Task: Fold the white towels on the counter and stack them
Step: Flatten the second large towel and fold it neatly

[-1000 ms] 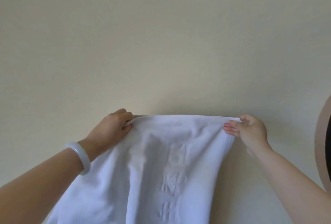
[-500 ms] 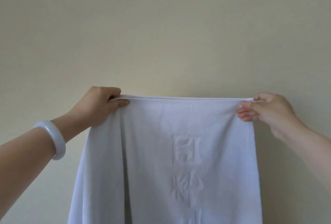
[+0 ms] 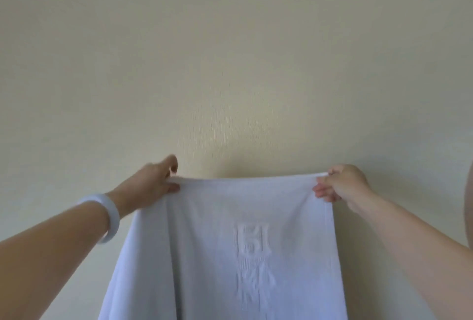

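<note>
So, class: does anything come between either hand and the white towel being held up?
Nothing visible does. The left hand and right hand each pinch a top corner of the towel directly; it hangs before a bare wall.

Ahead of me stands a plain cream wall (image 3: 230,63), unmarked, evenly lit, with a faint fine texture visible near the centre. On my left wrist sits a pale, translucent white bangle (image 3: 108,213), smooth and rounded. At the far right edge, a curved pinkish-beige shape (image 3: 469,204) enters view; what it is cannot be determined.
</note>
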A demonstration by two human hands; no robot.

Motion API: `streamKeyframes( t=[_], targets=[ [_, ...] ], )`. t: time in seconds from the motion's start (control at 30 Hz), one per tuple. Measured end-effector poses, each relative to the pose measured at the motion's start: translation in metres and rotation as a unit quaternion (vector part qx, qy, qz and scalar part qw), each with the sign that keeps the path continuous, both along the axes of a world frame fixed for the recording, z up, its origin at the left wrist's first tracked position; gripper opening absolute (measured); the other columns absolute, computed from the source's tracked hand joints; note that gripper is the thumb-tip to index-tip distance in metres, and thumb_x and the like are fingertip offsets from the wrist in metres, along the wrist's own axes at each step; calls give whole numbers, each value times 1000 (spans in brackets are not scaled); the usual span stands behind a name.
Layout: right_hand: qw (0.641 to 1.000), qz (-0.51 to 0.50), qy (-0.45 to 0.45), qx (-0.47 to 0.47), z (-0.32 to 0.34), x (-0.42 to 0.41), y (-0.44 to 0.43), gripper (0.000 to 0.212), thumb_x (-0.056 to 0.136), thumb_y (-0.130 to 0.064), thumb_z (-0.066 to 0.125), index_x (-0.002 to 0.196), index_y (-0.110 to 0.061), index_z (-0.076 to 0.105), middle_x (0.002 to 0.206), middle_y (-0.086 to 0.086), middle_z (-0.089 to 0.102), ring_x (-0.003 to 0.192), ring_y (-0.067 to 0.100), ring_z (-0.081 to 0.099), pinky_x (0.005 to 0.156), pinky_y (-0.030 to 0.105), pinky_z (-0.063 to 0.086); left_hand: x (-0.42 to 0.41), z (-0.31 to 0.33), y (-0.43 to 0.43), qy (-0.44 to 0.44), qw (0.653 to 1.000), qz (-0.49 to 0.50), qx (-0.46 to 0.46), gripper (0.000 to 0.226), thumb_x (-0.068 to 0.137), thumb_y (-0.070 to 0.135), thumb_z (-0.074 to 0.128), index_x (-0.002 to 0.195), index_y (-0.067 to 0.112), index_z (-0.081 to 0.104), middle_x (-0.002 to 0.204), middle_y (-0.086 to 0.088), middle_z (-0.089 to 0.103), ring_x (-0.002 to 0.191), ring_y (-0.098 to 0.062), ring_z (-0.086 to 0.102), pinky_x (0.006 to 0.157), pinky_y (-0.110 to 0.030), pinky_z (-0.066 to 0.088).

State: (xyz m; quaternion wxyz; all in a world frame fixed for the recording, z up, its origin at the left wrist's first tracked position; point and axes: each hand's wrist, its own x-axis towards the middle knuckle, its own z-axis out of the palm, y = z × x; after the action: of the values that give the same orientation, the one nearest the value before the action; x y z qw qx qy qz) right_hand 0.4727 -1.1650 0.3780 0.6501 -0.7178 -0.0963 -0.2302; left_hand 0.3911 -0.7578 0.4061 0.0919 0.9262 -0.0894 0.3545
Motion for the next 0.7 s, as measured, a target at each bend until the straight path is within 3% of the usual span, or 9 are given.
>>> streamKeyframes(
  t=[0.07,0.13,0.17,0.23,0.33,0.5,0.6,0.7],
  targets=[
    [997,1,-63,53,26,-6,-3,30,90,8,62,83,-14,43,62,20,66,38,17,62,32,23,45,-10,37,-9,-93,996,-4,13,21,84,15,74,99,13,60,78,-3,59,73,-25,55,64,-28,31],
    [989,11,-117,93,48,-27,-12,31,89,8,63,84,-16,43,53,11,66,41,16,64,37,25,50,-28,64,-17,-180,983,-8,16,10,82,12,74,85,10,65,72,-4,61,71,-26,56,61,-29,32],
    [986,25,-132,100,52,-41,-18,31,88,7,63,84,-16,43,53,10,67,43,18,66,40,26,53,-39,69,-21,-206,979,-14,6,10,82,12,74,80,11,64,69,-3,61,68,-24,55,59,-29,34],
    [987,53,-123,91,39,-69,-31,31,85,7,66,85,-15,44,59,14,70,50,22,69,46,29,57,-60,57,-23,-204,978,-33,-16,12,82,11,73,75,13,63,67,0,61,63,-14,52,55,-14,36],
    [995,78,-28,46,-27,-91,-39,25,85,6,66,85,-11,48,65,18,71,54,23,71,52,31,60,-76,-11,-19,-127,990,-67,16,14,80,10,75,73,15,64,71,5,62,68,-1,53,61,-11,38],
    [977,91,178,76,-195,-108,-28,24,85,18,59,91,-3,49,64,24,68,52,27,70,49,32,59,-79,-198,-8,58,996,-61,21,18,84,19,76,73,14,63,71,10,54,67,-18,55,64,-35,46],
    [956,70,269,96,-281,-128,-27,29,85,22,56,102,0,50,67,28,67,52,29,69,49,34,59,-101,-305,-13,172,983,-53,44,20,87,24,69,73,24,56,71,16,41,72,-15,50,63,-29,37],
    [933,48,346,86,-346,-162,-32,24,84,17,63,105,6,57,85,33,69,72,33,73,59,34,62,-143,-395,-26,258,961,-86,49,37,72,21,75,68,31,40,70,19,33,69,-9,48,52,-15,24]
  ],
)
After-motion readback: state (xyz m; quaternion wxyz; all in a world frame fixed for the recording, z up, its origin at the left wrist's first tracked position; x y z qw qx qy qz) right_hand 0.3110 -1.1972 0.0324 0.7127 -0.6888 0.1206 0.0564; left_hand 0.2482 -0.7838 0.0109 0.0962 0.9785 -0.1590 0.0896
